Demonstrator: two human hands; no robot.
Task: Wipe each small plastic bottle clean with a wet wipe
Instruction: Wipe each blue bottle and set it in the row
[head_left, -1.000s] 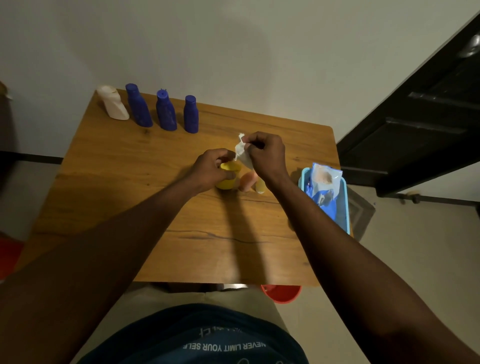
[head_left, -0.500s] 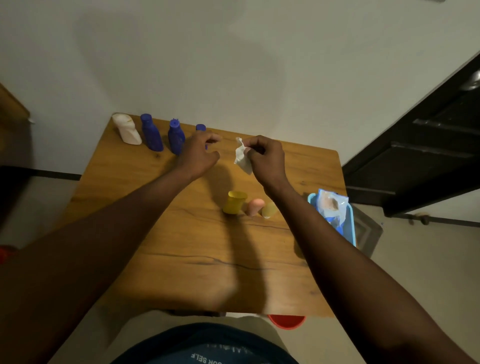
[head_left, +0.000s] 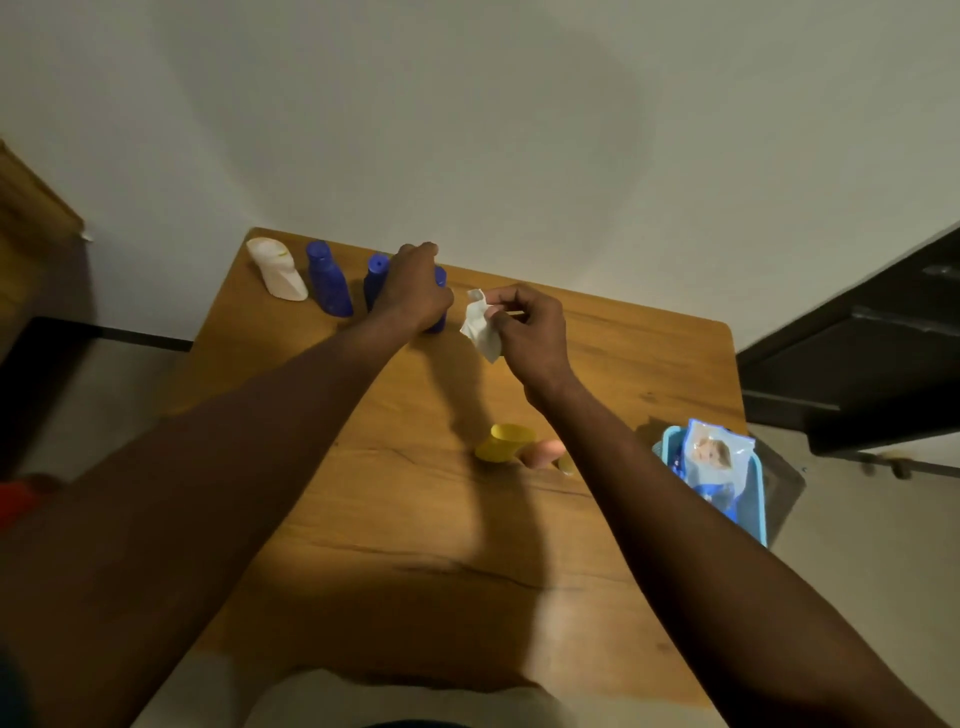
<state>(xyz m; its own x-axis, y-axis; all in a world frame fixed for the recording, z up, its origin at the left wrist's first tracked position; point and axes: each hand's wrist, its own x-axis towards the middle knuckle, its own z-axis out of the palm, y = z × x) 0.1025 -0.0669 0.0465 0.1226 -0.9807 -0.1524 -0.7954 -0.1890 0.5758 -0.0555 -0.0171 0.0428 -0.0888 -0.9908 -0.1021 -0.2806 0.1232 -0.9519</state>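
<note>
A row of bottles stands along the far edge of the wooden table (head_left: 405, 545): a white bottle (head_left: 276, 270), then three blue ones. My left hand (head_left: 415, 286) wraps around the rightmost blue bottle (head_left: 439, 301), hiding most of it. The middle blue bottle (head_left: 375, 278) is partly covered too; the left blue bottle (head_left: 328, 280) stands free. My right hand (head_left: 524, 332) pinches a crumpled white wet wipe (head_left: 480, 325) just right of the gripped bottle. A yellow bottle (head_left: 506, 442), a pink bottle (head_left: 543, 453) and a small olive one (head_left: 566, 463) lie mid-table.
A light blue tray (head_left: 756, 499) at the table's right edge holds a wet wipe pack (head_left: 714, 460). A dark door (head_left: 857, 353) stands at the right. The wall rises directly behind the bottle row. A wooden cabinet (head_left: 31, 218) is at far left.
My left hand let go of the yellow bottle, reached to the back row and closed around the rightmost blue bottle. My right hand kept the wipe and rose toward the back of the table.
</note>
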